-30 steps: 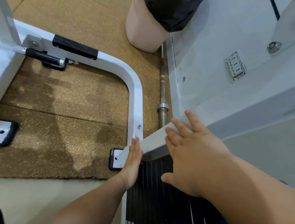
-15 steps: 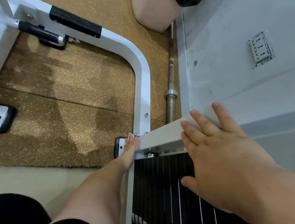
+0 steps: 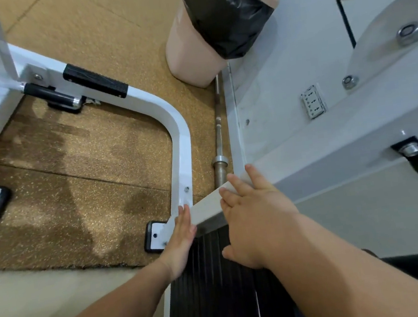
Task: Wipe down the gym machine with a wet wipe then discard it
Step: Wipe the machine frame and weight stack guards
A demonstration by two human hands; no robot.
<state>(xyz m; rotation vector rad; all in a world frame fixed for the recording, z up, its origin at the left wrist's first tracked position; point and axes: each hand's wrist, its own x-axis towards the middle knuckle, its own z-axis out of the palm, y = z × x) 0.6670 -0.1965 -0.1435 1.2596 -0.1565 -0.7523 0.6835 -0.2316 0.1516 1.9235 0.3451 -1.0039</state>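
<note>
Both hands lie flat on the white crossbar of the gym machine, just above the black weight stack. The left hand has its fingers straight and together, pressed against the bar's near end beside the bolted foot plate. The right hand rests palm down with its fingers spread across the bar's top edge. Neither hand is curled round anything.

The wet wipe itself cannot be seen. It may be trapped under one of the palms, but the view does not settle which.

A wipe like this would be light, limp and damp, with no stiffness of its own. It is best driven by a flat palm that pins it to the metal, then pinched at a bunched corner when it has to be lifted. Left loose, it is likely to fold over or cling to skin. The painted steel tube looks smooth and hard, so the wipe should slide easily (and a damp palm may skid on it too). Bolt heads and the bar's square corners are where the wipe could snag.

The peach bin with a black liner stands on the speckled floor mat beyond a barbell, well apart from the hands. By my judgement it is the place for the discard.
</note>
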